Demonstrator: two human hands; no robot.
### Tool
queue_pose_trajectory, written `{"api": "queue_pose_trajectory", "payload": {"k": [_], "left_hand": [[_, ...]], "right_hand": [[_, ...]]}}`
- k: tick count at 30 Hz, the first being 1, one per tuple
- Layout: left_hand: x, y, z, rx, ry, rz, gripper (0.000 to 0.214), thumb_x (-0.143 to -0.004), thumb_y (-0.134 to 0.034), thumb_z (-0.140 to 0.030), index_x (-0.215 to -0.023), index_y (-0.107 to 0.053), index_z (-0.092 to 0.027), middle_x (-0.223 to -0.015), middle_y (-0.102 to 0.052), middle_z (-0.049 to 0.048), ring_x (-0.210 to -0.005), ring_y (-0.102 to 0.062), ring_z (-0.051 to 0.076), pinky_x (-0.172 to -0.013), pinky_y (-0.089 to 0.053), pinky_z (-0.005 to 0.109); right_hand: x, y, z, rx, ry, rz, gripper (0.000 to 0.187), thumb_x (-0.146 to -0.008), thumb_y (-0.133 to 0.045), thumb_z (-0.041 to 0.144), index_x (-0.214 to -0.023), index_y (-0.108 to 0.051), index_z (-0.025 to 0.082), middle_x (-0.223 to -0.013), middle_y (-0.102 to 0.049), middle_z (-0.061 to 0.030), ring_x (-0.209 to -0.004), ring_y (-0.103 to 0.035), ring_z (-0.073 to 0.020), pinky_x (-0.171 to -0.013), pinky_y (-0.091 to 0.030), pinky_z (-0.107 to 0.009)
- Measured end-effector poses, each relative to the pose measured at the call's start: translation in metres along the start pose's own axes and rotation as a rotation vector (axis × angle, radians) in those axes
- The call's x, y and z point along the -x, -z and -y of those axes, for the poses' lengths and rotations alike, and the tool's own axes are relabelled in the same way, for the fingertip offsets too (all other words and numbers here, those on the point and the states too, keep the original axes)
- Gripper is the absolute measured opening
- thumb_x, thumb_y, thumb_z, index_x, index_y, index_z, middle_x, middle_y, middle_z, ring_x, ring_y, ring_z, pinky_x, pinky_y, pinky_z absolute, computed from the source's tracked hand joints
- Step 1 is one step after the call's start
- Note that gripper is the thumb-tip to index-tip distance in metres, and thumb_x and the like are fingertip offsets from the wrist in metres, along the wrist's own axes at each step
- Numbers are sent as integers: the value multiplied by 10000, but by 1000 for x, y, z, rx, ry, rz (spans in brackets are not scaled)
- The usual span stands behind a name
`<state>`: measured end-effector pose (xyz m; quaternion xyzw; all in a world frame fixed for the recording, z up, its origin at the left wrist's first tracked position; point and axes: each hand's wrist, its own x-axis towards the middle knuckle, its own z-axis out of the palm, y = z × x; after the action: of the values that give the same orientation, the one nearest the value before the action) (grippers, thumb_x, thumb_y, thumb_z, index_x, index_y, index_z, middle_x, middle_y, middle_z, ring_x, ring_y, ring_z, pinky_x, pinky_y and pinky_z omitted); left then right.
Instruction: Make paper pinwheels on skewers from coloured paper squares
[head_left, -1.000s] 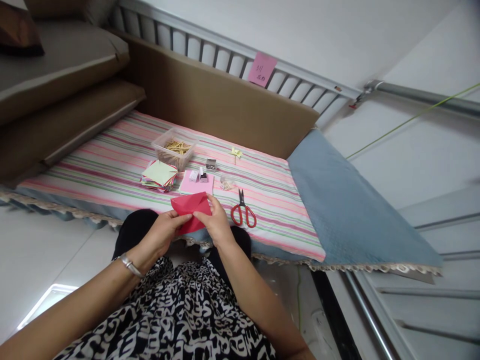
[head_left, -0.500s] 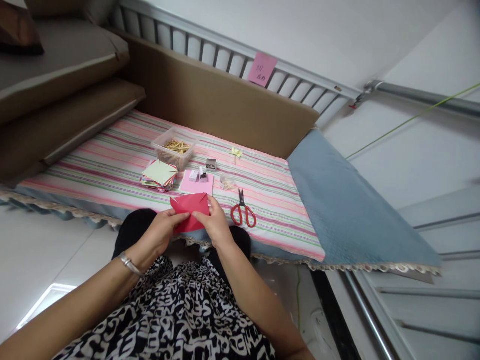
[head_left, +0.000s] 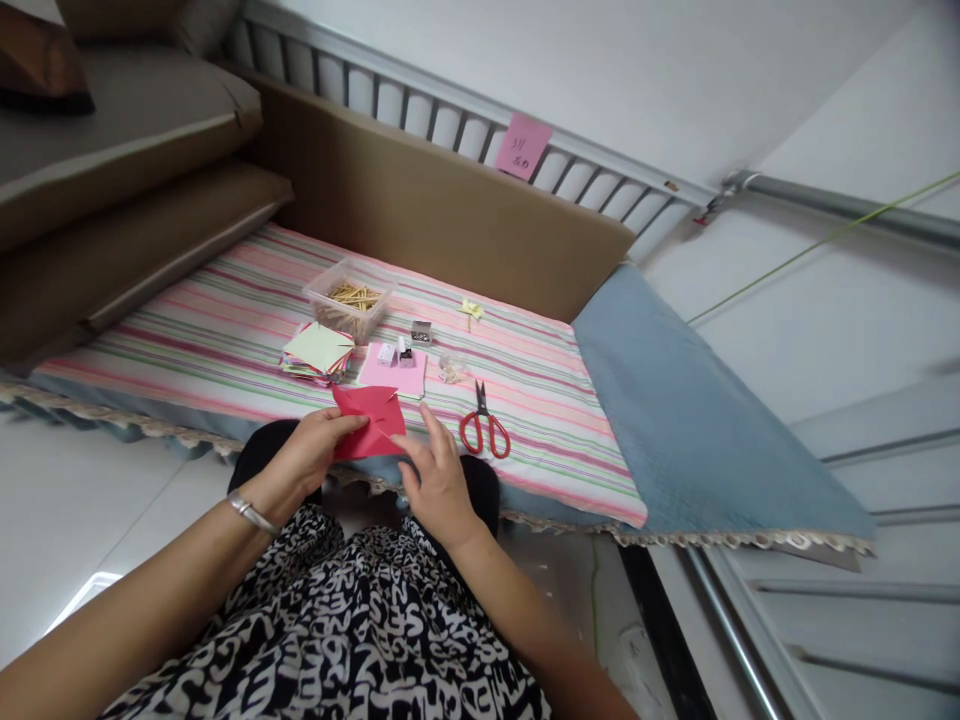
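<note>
My left hand (head_left: 311, 447) grips a red square of paper (head_left: 379, 437) by its left side, thumb on top. Slits run in from the paper's corners. My right hand (head_left: 442, 487) is at the paper's lower right edge with its fingers apart, one fingertip close to or touching it. Just beyond the paper lies a pink stack of paper (head_left: 409, 380) with two small boxes (head_left: 406, 352) on it. Scissors with red handles (head_left: 484, 420) rest to the right, blades pointing away. A stack of coloured paper squares (head_left: 319, 347) sits to the left.
Thin wooden sticks fill a clear plastic box (head_left: 311, 290). A small open box (head_left: 421, 331), a small clear container (head_left: 451, 371) and a yellow paper pinwheel (head_left: 471, 309) lie on the striped cloth (head_left: 540, 440). A brown board (head_left: 450, 220) stands along the back.
My right hand has let go of the red paper and moved slightly right and down, fingers spreading. The left hand has shifted a little left with the paper.
</note>
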<state>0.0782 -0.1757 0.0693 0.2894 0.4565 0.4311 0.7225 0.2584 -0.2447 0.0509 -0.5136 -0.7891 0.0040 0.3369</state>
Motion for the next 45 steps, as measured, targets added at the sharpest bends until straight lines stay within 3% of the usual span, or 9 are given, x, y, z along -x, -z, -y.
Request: {"api": "queue_pose_trajectory", "payload": {"k": [6, 11, 18, 26, 45], "left_hand": [[1, -5, 0, -57, 3, -20, 234, -527, -819, -222, -708, -707, -124, -613, -731, 59, -532, -650, 170, -588, -515, 270], [1, -3, 2, -128, 14, -48, 242, -517, -819, -216, -715, -713, -125, -582, -720, 51, -524, -644, 168, -570, -501, 259], [8, -13, 4, -210, 20, -37, 219, -498, -818, -230, -646, -710, -112, -565, -701, 56, -471, -589, 141, -506, -451, 246], [13, -14, 5, -223, 8, 34, 154, -535, -806, -209, -636, -718, -133, -562, -693, 48, -484, -587, 136, -529, -444, 241], [12, -9, 3, -260, -8, 44, 205, -503, -807, -235, -653, -721, -125, -583, -704, 58, -500, -597, 145, -538, -434, 244]], "right_hand": [[-10, -6, 3, 0, 47, -88, 261, -858, -505, 100, -1035, -664, 210, -1484, -370, -112, -1338, -373, -258, -1068, -388, -475], [-11, 1, 0, -89, 65, -61, 181, -874, -537, 156, -922, -704, 207, -1395, -491, -116, -1301, -414, -242, -1069, -391, -452], [-20, 4, 6, -239, -157, -43, 98, -855, -612, 243, -837, -708, 245, -1400, -502, -73, -1348, -381, -248, -1100, -329, -487], [-29, -4, 13, -273, -304, -20, 54, -812, -638, 192, -788, -677, 219, -1416, -486, -93, -1373, -342, -257, -1108, -301, -491], [-32, -9, 14, -235, -331, 20, 58, -784, -652, 168, -754, -654, 218, -1354, -534, -100, -1342, -387, -268, -1102, -309, -493]]}}
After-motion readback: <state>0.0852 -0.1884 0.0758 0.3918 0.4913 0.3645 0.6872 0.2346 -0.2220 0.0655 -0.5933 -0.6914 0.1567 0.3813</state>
